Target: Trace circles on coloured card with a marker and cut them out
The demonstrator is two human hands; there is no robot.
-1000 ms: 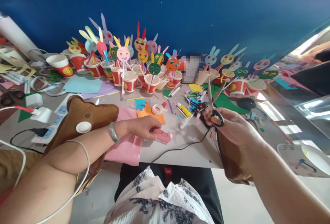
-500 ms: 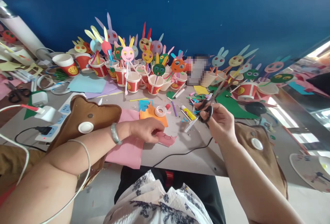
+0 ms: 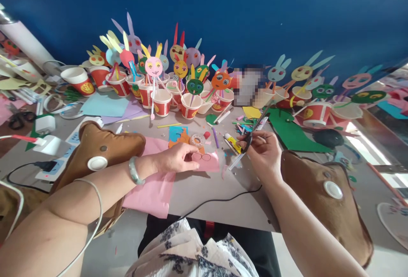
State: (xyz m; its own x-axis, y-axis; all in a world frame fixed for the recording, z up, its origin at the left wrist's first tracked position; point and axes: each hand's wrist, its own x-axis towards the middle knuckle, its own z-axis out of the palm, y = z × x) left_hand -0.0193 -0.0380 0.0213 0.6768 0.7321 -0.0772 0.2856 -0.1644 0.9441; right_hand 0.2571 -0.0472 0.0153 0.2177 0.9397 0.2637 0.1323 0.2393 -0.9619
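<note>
My left hand (image 3: pixel 178 158) pinches the left end of a small pink paper piece (image 3: pixel 208 162) just above the table. Two round outlines joined side by side are drawn on that piece. In my right hand (image 3: pixel 264 151) is a pair of scissors (image 3: pixel 237 161), the fingers closed round the dark handles and the blades pointing down and left, apart from the paper. A larger pink sheet (image 3: pixel 153 192) lies under my left wrist. Behind the small piece are a roll of tape (image 3: pixel 197 139), orange paper scraps (image 3: pixel 178 139) and a yellow glue tube (image 3: pixel 233 143).
Several paper cups (image 3: pixel 191 107) with paper rabbit heads on sticks line the blue wall. Brown cushions (image 3: pixel 318 200) lie on both sides. A power strip (image 3: pixel 72 145) sits at left; a black cable (image 3: pixel 219 200) crosses the front. Green paper (image 3: pixel 296 134) lies at right.
The small pink piece has been raised and turned, so its drawn outlines face me more fully. My right hand has turned the scissors and brought them slightly left. The view has shifted a little.
</note>
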